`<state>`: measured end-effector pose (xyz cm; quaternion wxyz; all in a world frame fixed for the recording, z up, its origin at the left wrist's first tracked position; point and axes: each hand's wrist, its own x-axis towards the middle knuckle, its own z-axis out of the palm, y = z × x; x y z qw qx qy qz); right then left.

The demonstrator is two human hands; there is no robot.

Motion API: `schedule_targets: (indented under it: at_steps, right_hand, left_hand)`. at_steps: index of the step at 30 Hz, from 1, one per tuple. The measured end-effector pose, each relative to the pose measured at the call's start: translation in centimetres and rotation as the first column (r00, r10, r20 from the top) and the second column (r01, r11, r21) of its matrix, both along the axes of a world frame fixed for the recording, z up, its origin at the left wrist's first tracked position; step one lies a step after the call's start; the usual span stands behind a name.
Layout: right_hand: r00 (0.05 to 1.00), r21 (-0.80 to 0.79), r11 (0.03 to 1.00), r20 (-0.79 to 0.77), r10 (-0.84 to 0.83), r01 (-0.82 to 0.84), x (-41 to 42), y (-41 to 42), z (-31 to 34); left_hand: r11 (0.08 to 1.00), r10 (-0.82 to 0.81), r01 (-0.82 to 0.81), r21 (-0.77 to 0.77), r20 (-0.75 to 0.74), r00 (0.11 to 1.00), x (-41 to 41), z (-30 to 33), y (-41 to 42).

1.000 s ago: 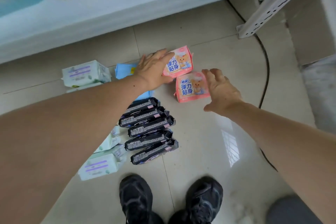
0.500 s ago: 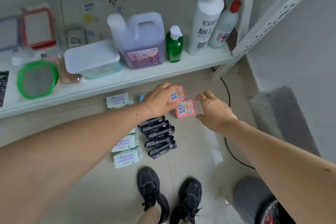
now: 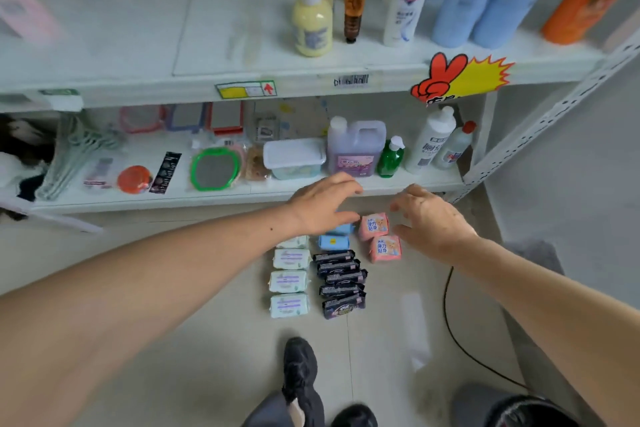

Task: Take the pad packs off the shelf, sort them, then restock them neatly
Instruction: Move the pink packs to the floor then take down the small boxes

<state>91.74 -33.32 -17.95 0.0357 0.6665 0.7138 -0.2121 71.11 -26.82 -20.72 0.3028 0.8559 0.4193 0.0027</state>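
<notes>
Sorting looks nearly finished on the pale tiled floor point(image 3: 214, 340), so your step in hand, as I judge it, is to begin the restocking. Your left hand point(image 3: 320, 206) hangs above the packs with fingers straight and relaxed, holding nothing. Your right hand point(image 3: 427, 218) is also spread and empty, just beside the two pink pad packs with a bear picture point(image 3: 379, 237).

The packs lie in columns in front of your black shoes point(image 3: 301, 374): the pale green-white pad packs point(image 3: 289, 282) on the left, the glossy black pad packs point(image 3: 341, 282) in the middle with the light blue pad packs point(image 3: 333, 241) at their far end, and the pink ones on the right. The far blue pack is partly hidden by your left hand.

To do this well, take one kind at a time, so the groups do not mix again. Grip each soft pack across its short sides, not by the loose wrapper edge, because the film can slip. The black packs overlap each other; lift from the end of the row. The upper white metal shelf point(image 3: 138, 45) shows a bare place on its left part, which seems the likely home. Put the packs with labels to the front and edges touching. Mind the black cable point(image 3: 450, 315) on the floor near your right arm.
</notes>
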Motion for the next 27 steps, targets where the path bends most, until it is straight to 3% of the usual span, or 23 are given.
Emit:
schedule_targets:
  at_steps: [13, 20, 27]
  right_hand:
    - [0.997, 0.176, 0.981, 0.025, 0.076, -0.079, -16.3, 5.4, 14.7]
    - [0.999, 0.272, 0.962, 0.006, 0.031, -0.032, -26.5, 11.1, 18.2]
    - [0.997, 0.333, 0.94, -0.056, -0.056, 0.072, -31.5, 17.0, 20.1]
  left_hand:
    - [0.982, 0.05, -0.059, 0.182, 0.05, 0.997, -19.7, 14.7, 3.1]
    - [0.964, 0.071, -0.074, 0.254, 0.022, 0.997, -31.9, 20.0, 7.9]
    - [0.931, 0.151, -0.163, 0.326, 0.061, 0.987, -38.4, 22.4, 13.2]
